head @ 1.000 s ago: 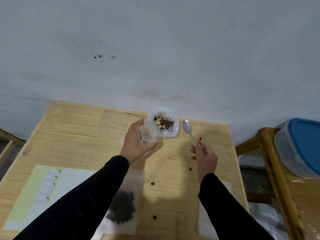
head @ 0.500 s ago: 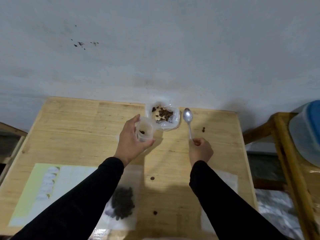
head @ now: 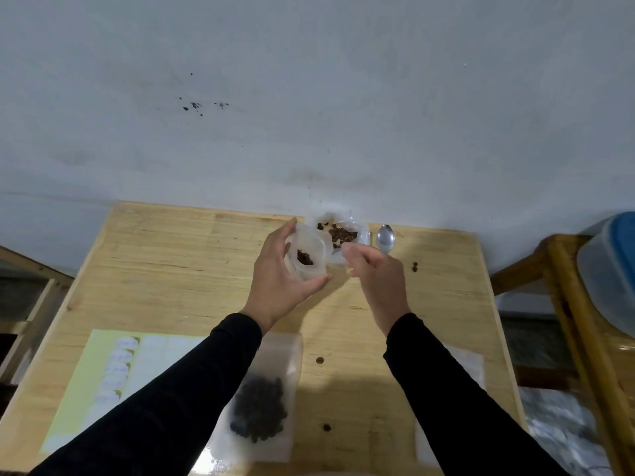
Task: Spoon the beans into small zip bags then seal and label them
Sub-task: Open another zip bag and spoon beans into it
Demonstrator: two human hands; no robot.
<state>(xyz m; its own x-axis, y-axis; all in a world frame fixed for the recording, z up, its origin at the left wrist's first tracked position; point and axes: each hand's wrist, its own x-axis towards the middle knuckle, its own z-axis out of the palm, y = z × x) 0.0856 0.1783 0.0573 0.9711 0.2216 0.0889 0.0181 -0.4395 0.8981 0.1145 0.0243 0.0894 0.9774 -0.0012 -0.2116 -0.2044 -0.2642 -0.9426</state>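
My left hand (head: 278, 286) grips a small clear zip bag (head: 307, 254), held mouth up with a few brown beans at its bottom. Just behind it, a larger open plastic bag of beans (head: 338, 235) sits at the table's far edge. My right hand (head: 376, 281) hovers right of the small bag with its blurred fingers stretched toward the bag's mouth and nothing in them. The metal spoon (head: 385, 238) lies on the table past that hand, its handle hidden behind it. A filled bag of dark beans (head: 261, 407) lies near me.
A sheet of labels (head: 113, 369) lies at the near left of the wooden table (head: 171, 269). Flat clear bags (head: 462, 365) lie at the near right. Loose beans (head: 415, 266) dot the tabletop. A blue-lidded tub (head: 611, 269) sits on a wooden frame at right. The wall is close behind.
My right hand has let go of the spoon, which now lies on the table, and moved left toward the small bag. My left hand has kept hold of the bag.
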